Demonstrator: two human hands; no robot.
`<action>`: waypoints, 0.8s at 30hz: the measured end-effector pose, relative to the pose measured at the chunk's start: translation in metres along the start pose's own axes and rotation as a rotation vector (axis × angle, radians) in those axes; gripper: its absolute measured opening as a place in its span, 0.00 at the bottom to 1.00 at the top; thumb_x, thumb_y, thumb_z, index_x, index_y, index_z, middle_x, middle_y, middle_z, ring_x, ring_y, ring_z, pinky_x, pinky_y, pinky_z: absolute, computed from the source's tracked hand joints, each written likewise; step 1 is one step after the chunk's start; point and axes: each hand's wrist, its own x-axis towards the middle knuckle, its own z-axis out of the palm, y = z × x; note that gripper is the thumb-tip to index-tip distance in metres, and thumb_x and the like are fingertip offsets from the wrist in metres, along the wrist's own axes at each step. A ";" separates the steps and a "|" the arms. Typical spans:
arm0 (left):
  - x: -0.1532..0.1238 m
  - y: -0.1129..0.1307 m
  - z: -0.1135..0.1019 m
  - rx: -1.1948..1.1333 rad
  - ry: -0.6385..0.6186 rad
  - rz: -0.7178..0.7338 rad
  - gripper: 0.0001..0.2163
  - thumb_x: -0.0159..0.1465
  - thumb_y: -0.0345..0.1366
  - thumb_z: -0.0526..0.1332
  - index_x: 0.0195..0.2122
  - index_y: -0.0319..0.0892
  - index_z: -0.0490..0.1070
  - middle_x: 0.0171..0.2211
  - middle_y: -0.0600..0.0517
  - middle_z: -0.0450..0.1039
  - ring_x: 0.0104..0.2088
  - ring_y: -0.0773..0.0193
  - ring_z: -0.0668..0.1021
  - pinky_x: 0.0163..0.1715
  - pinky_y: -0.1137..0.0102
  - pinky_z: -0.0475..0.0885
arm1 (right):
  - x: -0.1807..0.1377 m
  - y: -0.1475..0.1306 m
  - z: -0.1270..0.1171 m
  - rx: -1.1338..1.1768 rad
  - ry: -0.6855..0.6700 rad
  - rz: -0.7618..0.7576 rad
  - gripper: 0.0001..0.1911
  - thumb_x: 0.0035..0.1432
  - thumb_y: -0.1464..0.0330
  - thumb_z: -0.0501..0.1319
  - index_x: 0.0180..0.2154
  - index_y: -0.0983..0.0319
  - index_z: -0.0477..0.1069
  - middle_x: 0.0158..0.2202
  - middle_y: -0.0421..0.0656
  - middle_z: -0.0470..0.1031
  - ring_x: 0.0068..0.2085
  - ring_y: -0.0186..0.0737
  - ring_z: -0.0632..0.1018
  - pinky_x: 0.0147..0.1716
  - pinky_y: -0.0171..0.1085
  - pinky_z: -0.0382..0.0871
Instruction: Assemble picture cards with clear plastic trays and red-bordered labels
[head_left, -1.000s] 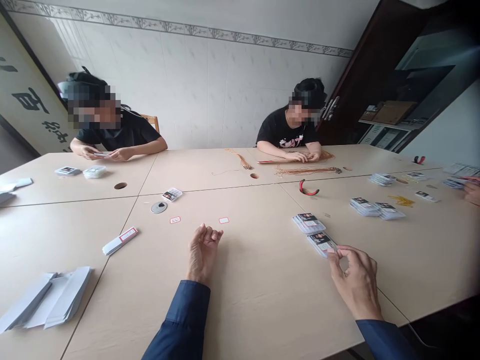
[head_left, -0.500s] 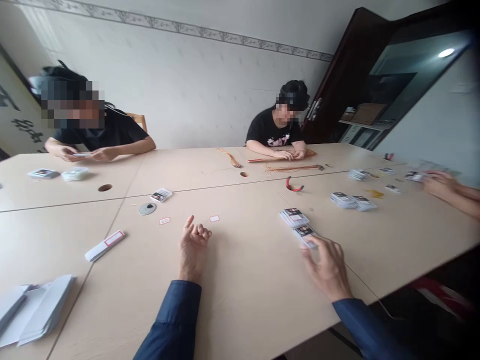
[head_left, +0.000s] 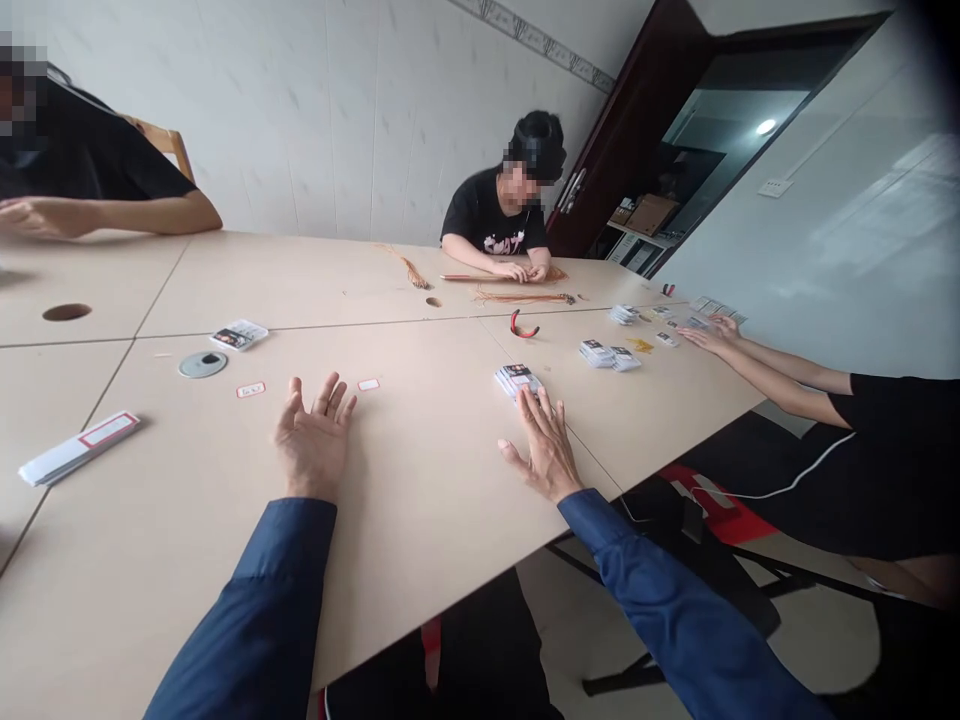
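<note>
White card stack (head_left: 517,379), long axis lying crosswise; right hand (head_left: 541,445) open, fingertips just beside; left hand (head_left: 315,437) open, empty.

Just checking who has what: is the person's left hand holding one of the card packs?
No, the open left hand is empty, fingers spread over the pale wooden table, apart from the black-and-white stack of card packs.
</note>
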 end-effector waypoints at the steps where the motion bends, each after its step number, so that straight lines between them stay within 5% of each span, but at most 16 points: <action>1: 0.000 0.000 -0.001 0.005 -0.002 0.006 0.29 0.61 0.41 0.58 0.63 0.53 0.51 0.54 0.43 0.70 0.56 0.59 0.72 0.56 0.60 0.65 | 0.000 0.000 0.000 0.002 -0.016 0.007 0.41 0.63 0.55 0.49 0.69 0.63 0.35 0.70 0.50 0.43 0.69 0.56 0.43 0.64 0.61 0.39; 10: -0.003 0.000 -0.001 0.071 -0.016 0.017 0.31 0.60 0.42 0.57 0.65 0.50 0.49 0.56 0.41 0.68 0.57 0.56 0.71 0.56 0.58 0.65 | -0.001 0.001 0.002 0.056 0.011 0.003 0.34 0.64 0.59 0.51 0.68 0.57 0.47 0.70 0.44 0.42 0.69 0.54 0.44 0.64 0.60 0.38; 20: -0.012 -0.002 0.004 0.170 0.058 -0.001 0.22 0.61 0.42 0.56 0.56 0.44 0.63 0.52 0.40 0.73 0.55 0.56 0.74 0.56 0.56 0.67 | -0.001 -0.003 -0.001 0.189 -0.062 -0.049 0.29 0.64 0.63 0.53 0.65 0.58 0.55 0.69 0.46 0.47 0.68 0.57 0.48 0.63 0.62 0.41; 24: -0.031 0.012 0.010 0.438 0.056 0.012 0.21 0.62 0.44 0.58 0.56 0.45 0.67 0.47 0.43 0.77 0.54 0.53 0.74 0.57 0.53 0.65 | -0.011 0.000 -0.005 0.282 -0.080 -0.112 0.28 0.64 0.63 0.53 0.65 0.58 0.56 0.68 0.47 0.50 0.68 0.57 0.50 0.64 0.62 0.43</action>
